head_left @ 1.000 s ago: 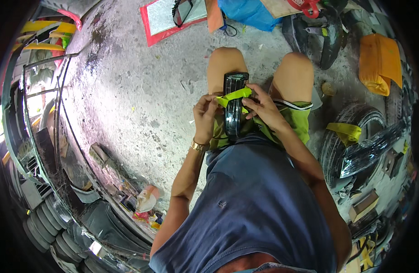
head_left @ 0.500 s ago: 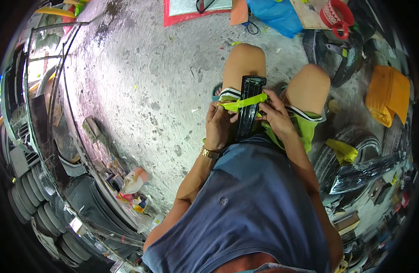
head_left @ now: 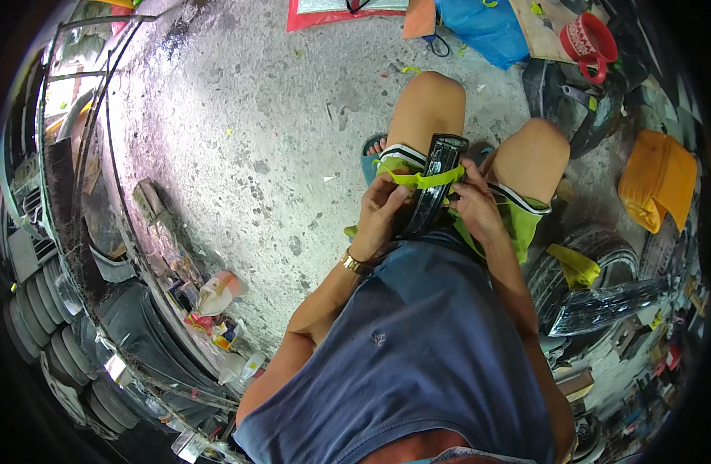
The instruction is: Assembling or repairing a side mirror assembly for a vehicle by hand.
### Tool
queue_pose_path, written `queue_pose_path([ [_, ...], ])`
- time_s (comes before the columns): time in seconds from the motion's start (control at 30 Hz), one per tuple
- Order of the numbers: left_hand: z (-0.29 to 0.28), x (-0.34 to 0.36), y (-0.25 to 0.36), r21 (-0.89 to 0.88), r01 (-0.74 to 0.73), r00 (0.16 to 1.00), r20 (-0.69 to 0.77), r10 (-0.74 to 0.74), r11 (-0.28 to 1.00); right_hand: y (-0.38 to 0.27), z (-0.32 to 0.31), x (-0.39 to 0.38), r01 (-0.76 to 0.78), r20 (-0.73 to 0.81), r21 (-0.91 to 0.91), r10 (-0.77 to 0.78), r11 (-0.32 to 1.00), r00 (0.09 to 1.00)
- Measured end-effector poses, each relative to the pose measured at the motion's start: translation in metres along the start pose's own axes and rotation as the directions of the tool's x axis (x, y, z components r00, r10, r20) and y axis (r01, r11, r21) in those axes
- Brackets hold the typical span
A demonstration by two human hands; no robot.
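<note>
A long, shiny black part [head_left: 442, 155], ridged at its far end, lies between my thighs and points away from me. Across it runs a bright yellow-green strip [head_left: 426, 182], loose and frayed at the left end. My left hand [head_left: 376, 210], with a metal watch on its wrist, pinches the strip to the left of the black part. At the part's right edge, my right hand [head_left: 479, 207] has its fingers curled round the strip's other end. The near end of the black part meets my blue shirt.
On the right are a tyre [head_left: 622, 259] with a yellow piece [head_left: 576, 267], a wrapped black bundle [head_left: 603, 305] and an orange-yellow container [head_left: 655, 182]. A red mug [head_left: 589, 45] stands far right. A metal frame [head_left: 81, 255] and stacked grey discs [head_left: 32, 321] are on the left.
The black part has tilted, its far end leaning further right. Both hands have shifted slightly with it, and the strip's left end sits a little differently. The whole view has moved slightly.
</note>
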State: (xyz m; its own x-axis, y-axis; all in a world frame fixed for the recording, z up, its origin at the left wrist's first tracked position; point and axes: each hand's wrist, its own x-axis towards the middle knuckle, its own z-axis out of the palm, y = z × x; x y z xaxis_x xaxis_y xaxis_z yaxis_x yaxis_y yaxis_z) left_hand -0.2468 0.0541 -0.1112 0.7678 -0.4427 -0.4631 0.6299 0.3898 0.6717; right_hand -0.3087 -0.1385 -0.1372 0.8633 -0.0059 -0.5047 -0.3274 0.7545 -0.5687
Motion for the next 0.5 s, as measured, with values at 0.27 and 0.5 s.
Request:
queue_pose_path([
  [0.27,0.004,0.012,-0.011,0.101,-0.057,0.992,-0.111,0.068,0.993,-0.004,0.004,0.008,-0.073,-0.152,-0.028,0.068,0.997,0.986],
  [0.5,0.002,0.017,-0.016,-0.125,0.028,0.987,-0.152,-0.047,0.992,0.002,-0.002,0.008,-0.142,-0.242,-0.021,0.132,0.99,0.961],
])
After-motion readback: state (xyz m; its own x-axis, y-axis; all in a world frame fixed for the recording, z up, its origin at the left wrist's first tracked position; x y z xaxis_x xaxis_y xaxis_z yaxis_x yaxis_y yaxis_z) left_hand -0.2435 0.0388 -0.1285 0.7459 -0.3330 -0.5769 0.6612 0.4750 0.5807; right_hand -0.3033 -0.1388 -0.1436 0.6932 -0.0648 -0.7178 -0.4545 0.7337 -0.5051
